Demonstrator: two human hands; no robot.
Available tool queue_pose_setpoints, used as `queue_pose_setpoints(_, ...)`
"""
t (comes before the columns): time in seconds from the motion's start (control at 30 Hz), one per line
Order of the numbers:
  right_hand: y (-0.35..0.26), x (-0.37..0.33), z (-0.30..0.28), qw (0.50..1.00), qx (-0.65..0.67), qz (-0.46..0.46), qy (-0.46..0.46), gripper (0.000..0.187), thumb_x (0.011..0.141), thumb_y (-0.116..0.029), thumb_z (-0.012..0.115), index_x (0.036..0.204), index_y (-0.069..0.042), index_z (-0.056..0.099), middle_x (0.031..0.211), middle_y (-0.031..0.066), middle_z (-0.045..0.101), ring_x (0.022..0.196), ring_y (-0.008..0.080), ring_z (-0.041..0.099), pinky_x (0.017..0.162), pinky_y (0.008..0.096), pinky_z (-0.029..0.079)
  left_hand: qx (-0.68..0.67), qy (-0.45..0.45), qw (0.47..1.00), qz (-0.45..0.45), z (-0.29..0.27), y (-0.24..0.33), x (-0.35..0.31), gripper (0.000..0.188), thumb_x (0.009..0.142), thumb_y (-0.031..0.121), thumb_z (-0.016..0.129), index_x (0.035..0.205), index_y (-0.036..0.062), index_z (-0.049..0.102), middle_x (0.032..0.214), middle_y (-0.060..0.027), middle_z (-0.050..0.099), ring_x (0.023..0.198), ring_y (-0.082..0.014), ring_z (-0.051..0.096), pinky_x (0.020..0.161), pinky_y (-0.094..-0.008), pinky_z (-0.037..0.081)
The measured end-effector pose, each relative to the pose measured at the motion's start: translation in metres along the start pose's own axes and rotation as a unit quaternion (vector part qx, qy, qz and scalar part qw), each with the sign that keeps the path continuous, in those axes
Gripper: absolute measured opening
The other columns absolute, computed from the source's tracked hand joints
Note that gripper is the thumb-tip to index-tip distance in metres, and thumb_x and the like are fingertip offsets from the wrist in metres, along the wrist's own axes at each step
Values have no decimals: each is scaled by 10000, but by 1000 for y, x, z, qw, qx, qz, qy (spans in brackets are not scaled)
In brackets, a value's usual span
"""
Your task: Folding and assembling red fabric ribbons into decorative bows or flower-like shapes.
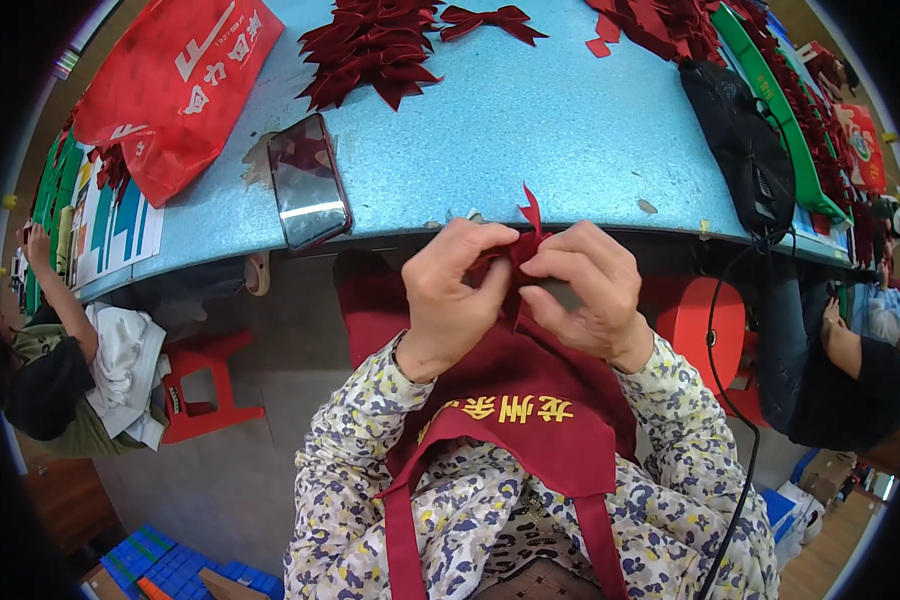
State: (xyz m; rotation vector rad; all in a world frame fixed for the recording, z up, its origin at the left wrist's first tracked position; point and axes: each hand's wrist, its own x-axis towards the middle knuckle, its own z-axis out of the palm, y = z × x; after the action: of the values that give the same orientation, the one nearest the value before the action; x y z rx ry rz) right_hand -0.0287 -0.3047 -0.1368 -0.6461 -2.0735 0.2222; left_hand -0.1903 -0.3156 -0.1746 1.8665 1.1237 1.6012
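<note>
Just off the table's near edge, above my dark red apron, both hands pinch one dark red ribbon bow. My left hand closes thumb and forefinger on its left side. My right hand grips the right side the same way, fingers curled. One ribbon tail sticks up between the hands; much of the bow is hidden by the fingers. On the table beyond lies a pile of finished dark red bows, with a single bow to its right.
A smartphone lies by the table's near edge, left of my hands. A red bag stands at the far left. At right are a black pouch, a cable, a green tray and ribbon pieces. People sit on both sides.
</note>
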Motion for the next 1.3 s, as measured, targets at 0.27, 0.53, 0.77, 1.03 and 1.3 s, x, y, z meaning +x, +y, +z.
queue_pose_setpoints(0.27,10,-22,-23,948,152,280,10,148,829,17,617,973,3,587,884,33,574,721,57,531,597,207,428,-267,-8,937,-226,8,1,12,139,804,-74,642,919,-4,608,876,-34,638,780,-99,619,714,-228,516)
queue_pose_setpoints(0.53,18,-7,-31,951,160,266,-1,148,830,-4,630,973,5,593,855,21,581,699,42,521,572,182,397,-450,-30,833,-320,15,4,19,188,836,-40,602,1017,9,585,957,-49,637,792,-94,621,628,-209,525)
queue_pose_setpoints(0.77,14,2,-34,939,146,310,-40,107,826,-16,640,926,-3,605,804,9,581,665,38,516,562,183,400,-451,-49,817,-356,19,3,23,295,842,-42,540,1126,30,578,978,-45,635,786,-82,620,610,-197,529)
queue_pose_setpoints(1.03,21,13,-37,933,168,316,-30,70,832,-37,644,864,2,595,737,-14,559,651,31,510,581,176,401,-445,-73,824,-341,17,-2,22,328,815,-59,517,1122,37,575,1034,-50,624,823,-97,621,620,-206,531)
queue_pose_setpoints(1.3,28,0,-29,727,416,545,2,76,878,-58,596,864,14,577,786,-14,569,669,45,524,618,172,415,-564,-75,750,-337,17,-20,10,322,833,-35,541,1144,47,558,1094,-49,604,886,-122,615,638,-220,530)
